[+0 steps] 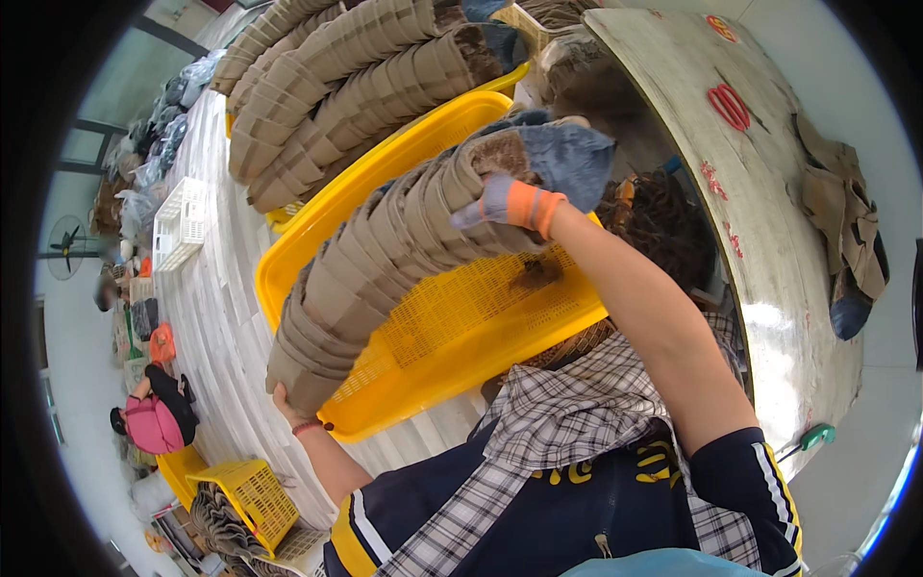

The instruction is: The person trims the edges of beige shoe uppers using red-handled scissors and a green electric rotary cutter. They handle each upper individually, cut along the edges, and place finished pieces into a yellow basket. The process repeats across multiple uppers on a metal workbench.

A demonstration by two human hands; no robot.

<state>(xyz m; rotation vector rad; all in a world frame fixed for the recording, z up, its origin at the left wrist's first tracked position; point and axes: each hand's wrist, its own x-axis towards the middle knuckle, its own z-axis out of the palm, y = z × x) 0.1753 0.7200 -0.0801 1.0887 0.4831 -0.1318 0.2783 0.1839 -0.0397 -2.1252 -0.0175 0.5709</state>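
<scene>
A long, curved stack of nested tan fabric sleeves [385, 252] with fuzzy brown lining spans the yellow basket [375, 420]. At its upper right end hangs a blue, denim-like piece [569, 159]. My right hand [505, 204], in a grey-purple glove with an orange cuff, grips the stack near that end, its fingers closed over the fuzzy edge. Around the lower left end curls my left hand [290, 408], with a red bracelet at the wrist; the stack hides most of its fingers. A brown fuzzy scrap [536, 273] lies on the basket's mesh floor.
More tan stacks [336, 82] fill another yellow basket behind. A worktable [769, 317] on the right bears red-handled scissors [729, 106] and a tan piece [841, 216]. Dark fuzzy material [659, 226] sits beneath it. A white crate [180, 224] and a crouching person [159, 421] are at left.
</scene>
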